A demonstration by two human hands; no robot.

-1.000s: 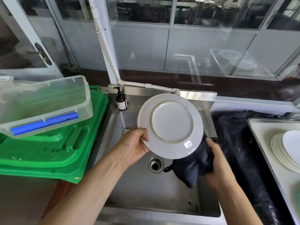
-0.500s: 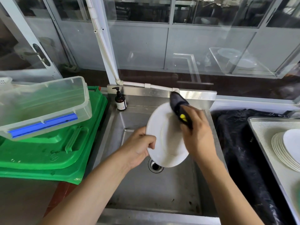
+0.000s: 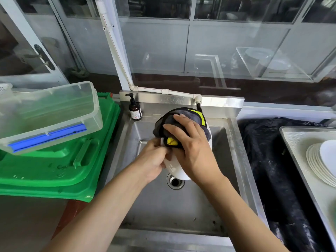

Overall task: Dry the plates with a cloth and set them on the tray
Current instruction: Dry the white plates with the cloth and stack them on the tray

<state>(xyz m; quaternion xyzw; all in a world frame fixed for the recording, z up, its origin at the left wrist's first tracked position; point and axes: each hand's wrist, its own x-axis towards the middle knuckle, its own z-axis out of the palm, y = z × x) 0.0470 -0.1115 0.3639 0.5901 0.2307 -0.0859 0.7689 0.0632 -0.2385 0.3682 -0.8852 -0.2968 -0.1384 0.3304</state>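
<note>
Head view puts my left hand [image 3: 151, 160] gripping the plate [image 3: 177, 170] by its rim over the sink [image 3: 181, 211]; my right hand [image 3: 190, 148], half a second ago near the top edge, now presses the cloth [image 3: 181, 118] flat across it. Wiping is underway; the tray [image 3: 298, 142] waits on the right.

It was a commercial dishwashing area: steel sink [image 3: 181, 206] at six o'clock, stacked plates [image 3: 320, 160] at three, green crates [image 3: 54, 170] at nine.

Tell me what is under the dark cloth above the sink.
The white plate, held by the left hand; only its lower edge shows. The right hand presses the cloth, hiding the rest.
</note>
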